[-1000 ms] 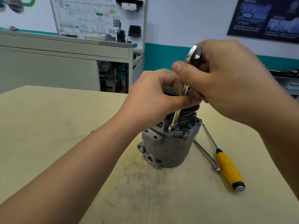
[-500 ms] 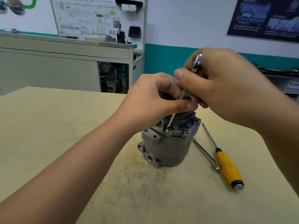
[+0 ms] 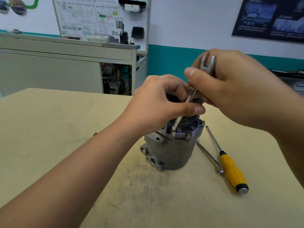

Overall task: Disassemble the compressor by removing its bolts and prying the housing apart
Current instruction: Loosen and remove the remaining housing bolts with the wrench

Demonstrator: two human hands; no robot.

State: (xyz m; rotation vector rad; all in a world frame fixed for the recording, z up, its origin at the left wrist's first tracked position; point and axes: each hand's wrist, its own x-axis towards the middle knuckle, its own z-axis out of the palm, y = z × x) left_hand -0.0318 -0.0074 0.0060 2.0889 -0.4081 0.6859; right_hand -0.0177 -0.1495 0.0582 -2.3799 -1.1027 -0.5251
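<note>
A grey metal compressor [image 3: 171, 152] stands upright on the wooden table [image 3: 49, 122]. Its top flange carries several bolts [image 3: 189, 134]. A silver wrench [image 3: 190, 96] stands nearly upright, its lower end on a front bolt [image 3: 173, 132] and its open jaw end sticking up at the top. My right hand [image 3: 230, 89] grips the wrench's upper part with thumb and fingers. My left hand [image 3: 158, 104] is curled over the compressor's top, its thumb against the wrench shaft. The compressor's pulley end is mostly hidden under both hands.
A screwdriver with a yellow handle [image 3: 230, 168] lies on the table right of the compressor, beside a second thin metal tool [image 3: 209, 156]. A small bolt-like piece [image 3: 95, 134] lies on the table to the left. Grey cabinets [image 3: 65, 63] stand behind the table.
The wrench has turned about its own axis in my right hand: its upper end showed edge-on before and now faces me with the open jaw visible. The lower end stays on the same bolt.
</note>
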